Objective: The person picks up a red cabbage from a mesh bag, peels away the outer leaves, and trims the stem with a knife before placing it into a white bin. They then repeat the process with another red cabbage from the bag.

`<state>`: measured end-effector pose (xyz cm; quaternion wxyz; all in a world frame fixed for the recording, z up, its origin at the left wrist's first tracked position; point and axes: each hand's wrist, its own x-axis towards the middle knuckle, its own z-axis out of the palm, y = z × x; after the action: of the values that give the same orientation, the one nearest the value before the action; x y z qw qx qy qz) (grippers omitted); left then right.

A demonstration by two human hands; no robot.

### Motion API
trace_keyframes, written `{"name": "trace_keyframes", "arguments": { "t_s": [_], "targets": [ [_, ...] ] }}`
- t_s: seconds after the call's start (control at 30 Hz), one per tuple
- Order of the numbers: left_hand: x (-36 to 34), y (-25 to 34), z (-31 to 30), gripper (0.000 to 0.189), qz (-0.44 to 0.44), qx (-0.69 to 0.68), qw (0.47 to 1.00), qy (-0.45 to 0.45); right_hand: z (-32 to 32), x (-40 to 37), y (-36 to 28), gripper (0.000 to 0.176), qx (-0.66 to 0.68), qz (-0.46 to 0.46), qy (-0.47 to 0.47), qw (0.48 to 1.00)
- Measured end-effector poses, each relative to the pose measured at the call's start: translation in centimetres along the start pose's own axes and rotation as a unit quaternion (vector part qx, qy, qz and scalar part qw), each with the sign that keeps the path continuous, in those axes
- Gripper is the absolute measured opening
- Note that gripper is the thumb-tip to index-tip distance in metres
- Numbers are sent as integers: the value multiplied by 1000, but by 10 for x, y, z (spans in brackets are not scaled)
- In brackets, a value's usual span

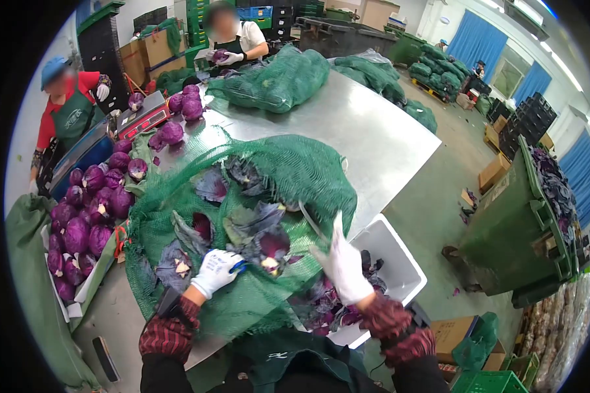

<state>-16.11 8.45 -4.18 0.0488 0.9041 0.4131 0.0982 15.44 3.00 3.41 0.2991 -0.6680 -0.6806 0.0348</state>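
My left hand (217,273), in a white glove with blue on it, is closed low over the green mesh bag (308,167); whatever its fingers hold is hidden. My right hand (346,267), in a white glove, is raised with fingers stretched out above the side of the white foam box (400,255). Inside that box lie purple leaf scraps (324,304). Spread over the mesh between and beyond my hands are loose dark cabbage leaves (252,223). A cabbage (271,245) with a pale cut stem, wrapped in outer leaves, lies right of my left hand.
Trimmed red cabbages (78,232) fill a lined crate at left, near a red scale (152,118). Two co-workers stand across the metal table (373,144); one holds a cabbage. A full mesh sack (275,78) lies at the back. A green bin (518,229) of leaves stands at right.
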Motion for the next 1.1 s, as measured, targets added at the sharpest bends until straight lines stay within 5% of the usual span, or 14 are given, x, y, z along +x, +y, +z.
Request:
{"name": "trace_keyframes", "arguments": {
  "t_s": [0.07,0.13,0.17,0.23,0.27,0.4,0.47,0.67,0.7,0.73,0.8,0.87,1.0,1.1],
  "targets": [
    [-30,-17,-16,23,23,30,999,6,6,40,-18,109,-30,-49,27,998],
    [-59,-38,-30,25,30,44,999,7,30,64,-31,73,-94,-92,23,991],
    [-72,-48,-38,26,14,60,998,-7,33,72,-33,73,-90,-96,23,991],
    [-101,-77,-42,29,-13,91,996,-14,34,87,-25,30,-135,-82,-12,987],
    [-116,-96,-35,32,-39,84,995,-20,40,94,-6,10,-102,-124,100,982],
    [-129,-108,-22,36,-98,52,993,36,64,82,58,22,-45,177,-47,982],
    [-118,-89,-17,39,-101,88,989,60,115,44,91,27,-64,181,74,979],
    [-96,-55,-75,45,-143,-20,986,-87,64,-2,101,30,130,342,-54,929],
    [-93,-49,-85,49,-197,-73,966,-151,34,-3,87,27,143,321,-41,935],
    [-90,-33,-92,50,-165,63,982,-60,17,-7,82,25,156,299,-30,941],
    [-66,10,-110,47,-111,28,980,161,34,-20,106,24,144,266,-32,953],
    [-33,54,-112,48,-99,-125,965,207,38,-32,99,27,51,227,6,972],
    [33,140,-62,50,-39,-172,972,153,93,-67,133,38,-11,200,8,980],
    [36,177,-2,51,-15,18,993,116,96,-69,137,37,19,261,2,965]
  ]
}}
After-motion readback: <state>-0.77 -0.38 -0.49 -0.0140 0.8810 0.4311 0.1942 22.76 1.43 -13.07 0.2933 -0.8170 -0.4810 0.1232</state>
